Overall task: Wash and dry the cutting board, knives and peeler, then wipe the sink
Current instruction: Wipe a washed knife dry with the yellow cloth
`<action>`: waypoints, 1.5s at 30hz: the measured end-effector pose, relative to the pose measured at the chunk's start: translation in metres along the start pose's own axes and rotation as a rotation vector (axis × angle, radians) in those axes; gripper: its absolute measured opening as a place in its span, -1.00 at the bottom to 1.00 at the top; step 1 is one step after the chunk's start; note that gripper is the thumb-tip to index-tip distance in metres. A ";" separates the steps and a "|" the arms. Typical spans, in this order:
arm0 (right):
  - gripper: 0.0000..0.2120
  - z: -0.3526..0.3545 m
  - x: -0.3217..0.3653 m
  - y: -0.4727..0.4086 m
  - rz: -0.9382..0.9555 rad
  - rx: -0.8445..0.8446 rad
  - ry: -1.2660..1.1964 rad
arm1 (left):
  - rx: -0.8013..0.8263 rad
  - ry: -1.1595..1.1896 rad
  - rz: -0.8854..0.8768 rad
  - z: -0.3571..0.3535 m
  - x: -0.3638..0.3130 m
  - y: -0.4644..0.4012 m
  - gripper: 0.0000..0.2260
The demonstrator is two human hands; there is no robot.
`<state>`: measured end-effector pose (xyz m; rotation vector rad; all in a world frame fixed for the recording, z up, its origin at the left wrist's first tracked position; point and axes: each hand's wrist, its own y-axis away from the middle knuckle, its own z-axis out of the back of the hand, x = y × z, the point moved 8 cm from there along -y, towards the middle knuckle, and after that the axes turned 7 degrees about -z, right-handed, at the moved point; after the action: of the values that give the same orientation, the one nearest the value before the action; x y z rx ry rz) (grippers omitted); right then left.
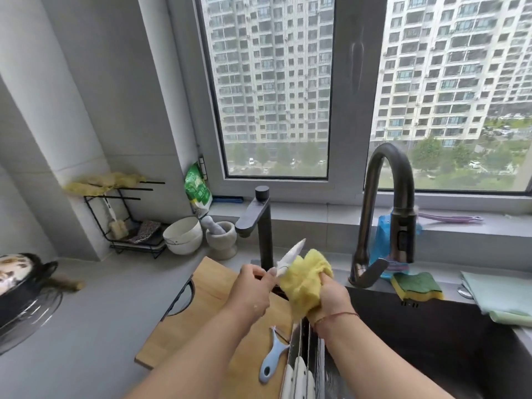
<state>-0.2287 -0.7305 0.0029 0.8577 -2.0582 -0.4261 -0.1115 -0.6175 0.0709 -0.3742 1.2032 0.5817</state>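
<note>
A small white knife is up in the air just above the near-left corner of the sink, blade pointing up and away toward the window. The left hand grips its handle, fingers curled round it. The right hand clutches a bunched yellow cloth, and the cloth touches the lower part of the blade.

Left of the sink, the wooden cutting board lies flat on the grey surface, its near-right edge reaching the sink's rim. A pale blue peeler lies on the board near that rim. Beside the peeler, right at the sink's left edge, there are white knife handles, with blades I can't make out clearly.

Behind the sink stand a dark curved faucet and, left of it, a squarer black tap. A yellow and green sponge rests on the sink's back rim, with a folded pale green cloth at its right side. Further left of the sink, a white bowl and a stone mortar sit at the back of the surface.
</note>
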 end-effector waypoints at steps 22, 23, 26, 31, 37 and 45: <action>-0.38 -0.036 -0.013 0.038 0.127 0.230 0.470 | -0.076 0.244 -0.002 -0.016 -0.016 0.045 -0.84; -0.39 -0.038 -0.011 0.039 0.148 0.214 0.491 | -0.049 0.306 -0.003 -0.019 -0.018 0.049 -0.81; -0.52 -0.042 0.000 0.045 0.199 0.169 0.506 | -0.017 0.438 -0.015 -0.022 -0.023 0.054 -0.79; -0.60 -0.050 -0.012 0.054 0.111 0.270 0.412 | -0.088 0.476 0.014 -0.006 -0.025 0.056 -0.83; -0.49 -0.070 -0.034 0.066 0.165 0.409 0.462 | -0.093 0.541 0.096 0.016 -0.017 0.059 -0.90; -0.38 -0.105 -0.038 0.073 0.379 0.240 0.523 | -0.003 0.709 0.075 0.053 -0.009 0.057 -0.92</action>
<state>-0.1586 -0.6513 0.0846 0.6099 -1.7373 0.2384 -0.1078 -0.5447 0.0985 -0.5645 1.9014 0.5289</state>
